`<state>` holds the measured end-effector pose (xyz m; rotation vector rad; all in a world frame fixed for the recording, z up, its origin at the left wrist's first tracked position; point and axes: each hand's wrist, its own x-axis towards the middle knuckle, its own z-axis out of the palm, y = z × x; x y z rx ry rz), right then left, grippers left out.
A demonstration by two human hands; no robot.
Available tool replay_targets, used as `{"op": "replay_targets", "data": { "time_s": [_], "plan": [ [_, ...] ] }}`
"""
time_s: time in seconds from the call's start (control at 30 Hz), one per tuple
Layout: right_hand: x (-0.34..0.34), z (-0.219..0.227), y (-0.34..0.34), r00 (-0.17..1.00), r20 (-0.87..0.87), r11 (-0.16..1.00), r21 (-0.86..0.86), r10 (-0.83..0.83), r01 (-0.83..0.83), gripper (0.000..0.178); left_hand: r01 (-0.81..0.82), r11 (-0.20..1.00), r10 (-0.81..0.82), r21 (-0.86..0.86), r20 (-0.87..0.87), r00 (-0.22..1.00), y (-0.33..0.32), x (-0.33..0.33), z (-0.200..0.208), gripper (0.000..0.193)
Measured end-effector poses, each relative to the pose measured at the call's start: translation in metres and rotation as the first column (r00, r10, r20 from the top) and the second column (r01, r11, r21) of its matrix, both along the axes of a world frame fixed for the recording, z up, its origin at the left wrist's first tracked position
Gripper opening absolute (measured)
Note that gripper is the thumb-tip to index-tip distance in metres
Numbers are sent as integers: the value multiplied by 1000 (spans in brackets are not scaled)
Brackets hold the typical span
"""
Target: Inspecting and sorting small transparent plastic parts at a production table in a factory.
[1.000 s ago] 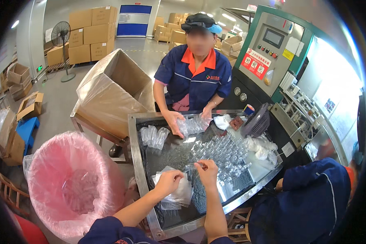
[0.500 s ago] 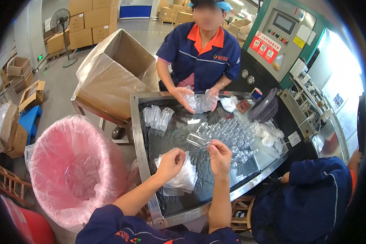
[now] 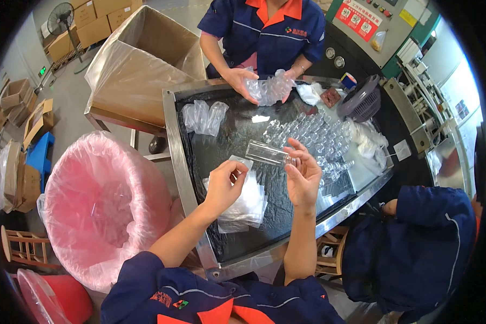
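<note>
In my right hand (image 3: pixel 306 178) is a clear, empty plastic bottle (image 3: pixel 267 153). The fingers grip it at the neck end, and its base points left. My left hand (image 3: pixel 225 186) is closed in a pinch on the edge of a clear plastic bag (image 3: pixel 242 161). Under and beside that hand lies a loose stack of flat clear bags (image 3: pixel 249 208) on the dark tabletop. Right of centre, many clear bottles (image 3: pixel 313 135) lie packed together on the table.
Across the metal-rimmed table (image 3: pixel 174 129), a co-worker's hands (image 3: pixel 237 81) hold bagged bottles. More bagged bottles (image 3: pixel 205 117) lie at the far left. A pink-lined bin (image 3: pixel 154 186) and a lined carton (image 3: pixel 119 81) stand left. At right are a small fan (image 3: pixel 362 100) and another person (image 3: pixel 416 248).
My right hand has turned the bottle to show its full side. My left hand has risen, with a bag edge now at its fingertips. The view has tilted down.
</note>
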<state>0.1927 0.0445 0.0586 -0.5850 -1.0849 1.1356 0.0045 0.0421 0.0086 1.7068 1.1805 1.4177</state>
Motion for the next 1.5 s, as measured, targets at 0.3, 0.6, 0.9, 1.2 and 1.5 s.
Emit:
{"op": "replay_targets", "data": {
  "time_s": [0.3,0.6,0.9,1.2,1.5],
  "plan": [
    [-3,0,-3,1000,31,999,52,5,-7,30,47,994,-41,-100,60,997,-3,-1,5,9],
    [-5,1,-4,999,33,999,47,9,-11,31,33,996,-25,-88,95,995,-2,1,4,9],
    [-3,-2,-3,996,-75,999,30,47,-44,28,1,999,0,-45,15,1000,-1,1,5,8],
    [-2,-6,-1,983,-167,997,4,79,-79,22,-31,992,51,-126,160,986,1,2,-1,6],
    [3,-12,0,898,-389,967,-59,205,-247,22,-67,997,68,-23,43,997,0,-3,3,9]
  ]
}}
